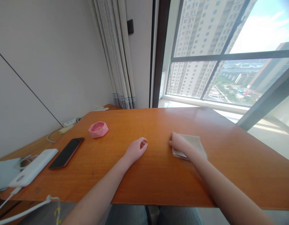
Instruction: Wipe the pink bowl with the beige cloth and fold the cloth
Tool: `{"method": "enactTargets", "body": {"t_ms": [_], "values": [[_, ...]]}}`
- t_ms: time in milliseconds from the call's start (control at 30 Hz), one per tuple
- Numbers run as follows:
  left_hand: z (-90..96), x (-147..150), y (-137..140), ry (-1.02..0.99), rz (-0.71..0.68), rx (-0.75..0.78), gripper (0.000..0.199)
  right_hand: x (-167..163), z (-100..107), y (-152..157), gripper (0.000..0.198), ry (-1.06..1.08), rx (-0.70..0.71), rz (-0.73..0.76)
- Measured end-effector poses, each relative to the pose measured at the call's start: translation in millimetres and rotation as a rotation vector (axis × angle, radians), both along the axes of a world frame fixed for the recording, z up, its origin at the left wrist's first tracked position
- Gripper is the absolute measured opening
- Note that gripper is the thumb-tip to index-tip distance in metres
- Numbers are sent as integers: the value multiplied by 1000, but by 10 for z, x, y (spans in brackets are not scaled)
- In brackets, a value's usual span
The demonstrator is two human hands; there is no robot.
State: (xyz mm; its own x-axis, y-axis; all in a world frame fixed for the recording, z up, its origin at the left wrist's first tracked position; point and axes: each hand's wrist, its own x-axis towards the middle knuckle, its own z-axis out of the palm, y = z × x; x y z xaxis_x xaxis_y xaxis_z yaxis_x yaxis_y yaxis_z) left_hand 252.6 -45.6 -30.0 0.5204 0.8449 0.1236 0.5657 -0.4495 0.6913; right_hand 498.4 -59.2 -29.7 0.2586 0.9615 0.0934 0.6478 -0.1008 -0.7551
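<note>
On the orange-brown wooden table (pixel 156 181), a folded pale grey-beige cloth (pixel 193 142) lies flat to the right of the middle. My right hand (pixel 178 142) rests over its left part, fingers curled down at the left edge and closed on it; the forearm hides some of the cloth. My left hand (pixel 136 148) is on the table to the left, apart from the cloth. Its fingers are curled in loosely, and nothing shows in them.
A pink angular ashtray (pixel 98 130) stands at the left, with a dark-screened phone (pixel 67 153) nearer me. Along the left edge lie a white power bank (pixel 33 167) with a cable and a power strip (pixel 70 122). A large window (pixel 219 57) is beyond the table.
</note>
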Motion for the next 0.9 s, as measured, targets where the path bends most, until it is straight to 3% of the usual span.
{"method": "enactTargets", "body": {"t_ms": [100, 167, 233, 367, 467, 567, 733, 900], "values": [[22, -50, -55, 69, 194, -33, 53, -575, 12, 93, 28, 186, -1, 91], [50, -96, -80, 207, 305, 54, 63, -796, 50, 159, 32, 648, 57, 161], [73, -136, -93, 346, 350, 132, 64, -809, 80, 232, 34, 832, 129, 160], [80, -297, -49, 507, 260, 67, 54, -397, -31, 376, 34, 613, 254, 40], [43, -645, -25, 533, 274, 69, 47, -69, -227, 439, 40, 338, 277, -56], [-29, -1185, -85, 523, 394, 68, 47, 77, -362, 466, 48, 229, 233, -64], [-146, -2041, -227, 597, 739, 150, 49, 34, -380, 446, 44, 19, 206, -15], [-184, -2417, -215, 668, 831, 197, 47, -21, -338, 393, 42, -59, 198, 38]]}}
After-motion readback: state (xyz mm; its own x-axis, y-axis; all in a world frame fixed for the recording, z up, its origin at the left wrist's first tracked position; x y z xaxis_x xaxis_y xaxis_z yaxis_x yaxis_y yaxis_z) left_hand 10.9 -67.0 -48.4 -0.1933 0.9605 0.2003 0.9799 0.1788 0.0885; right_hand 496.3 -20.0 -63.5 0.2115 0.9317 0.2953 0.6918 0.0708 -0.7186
